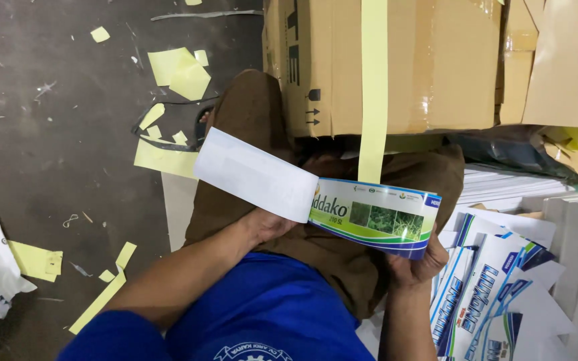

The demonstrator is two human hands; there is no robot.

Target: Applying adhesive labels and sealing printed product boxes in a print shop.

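Both hands grip a stack of printed labels (374,217) over the lap: the left hand (265,224) closed under its bent-back white end, the right hand (417,262) clamped beneath, fingers mostly hidden.

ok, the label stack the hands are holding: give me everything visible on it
The label stack is a thick wad of glossy paper labels, printed green, white and blue with small plant photos, held level over the lap. The left hand grips its near-left end, while the right hand supports the right end from below. One label is bent back to the left, showing its plain white reverse. A pale yellow backing strip rises from behind the stack, up across the cardboard box.
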